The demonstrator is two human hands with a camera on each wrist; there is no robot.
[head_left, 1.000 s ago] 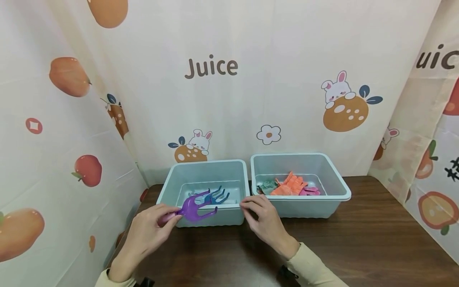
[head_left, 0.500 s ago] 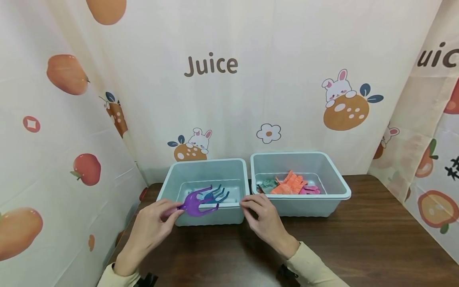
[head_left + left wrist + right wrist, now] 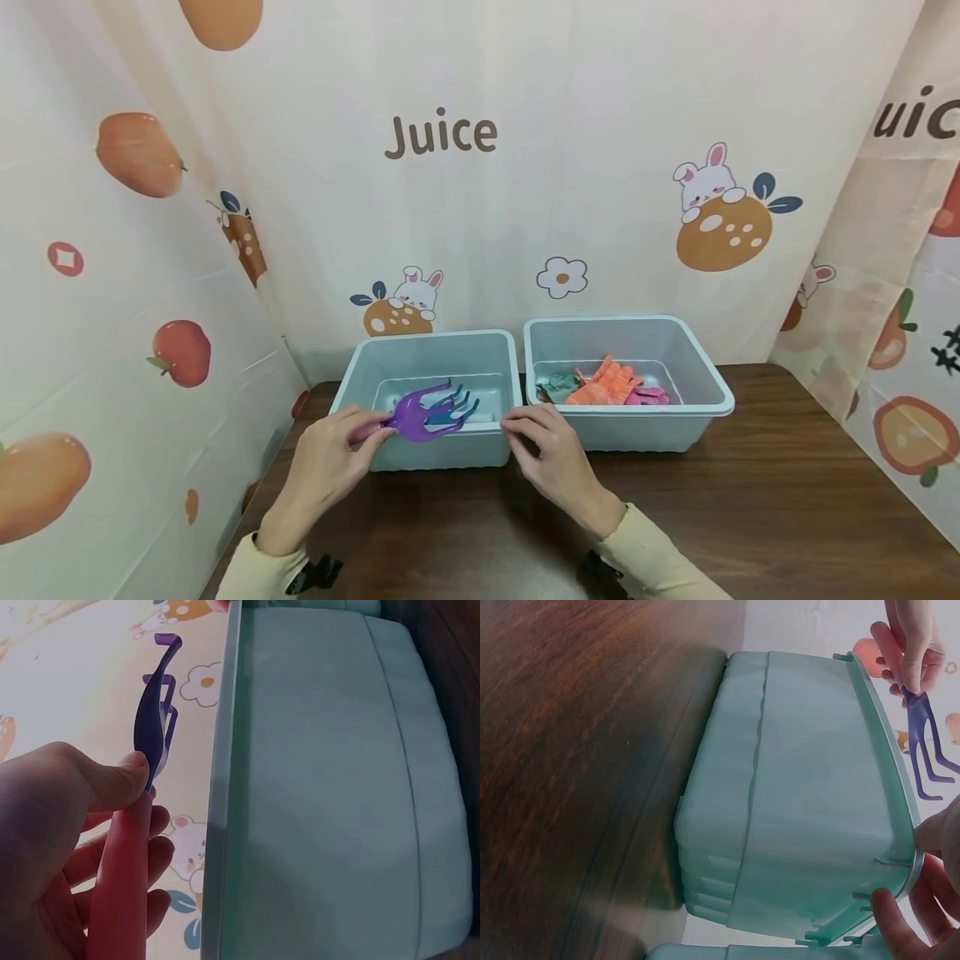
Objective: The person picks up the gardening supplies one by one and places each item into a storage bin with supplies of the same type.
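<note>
My left hand (image 3: 326,471) holds a small hand rake (image 3: 414,419) with a purple three-tined head and a pink handle. In the left wrist view the thumb presses near the neck and the fingers curl round the handle (image 3: 120,877). The rake's head is above the front rim of the left light-blue bin (image 3: 450,454). Inside that bin lies a blue hand rake (image 3: 444,417), partly covered by the purple tines. My right hand (image 3: 558,467) grips the bin's front right corner, with thumb and fingers at the rim in the right wrist view.
A second light-blue bin (image 3: 630,431) stands close on the right. It holds an orange glove (image 3: 606,383), a crumpled green piece (image 3: 560,387) and a pink one (image 3: 647,397). Both bins sit on a dark wooden table (image 3: 780,500) against a printed curtain (image 3: 480,225).
My left hand has moved slightly up and to the right, bringing the purple rake further over the left bin. The right hand has stayed at the bin's corner.
</note>
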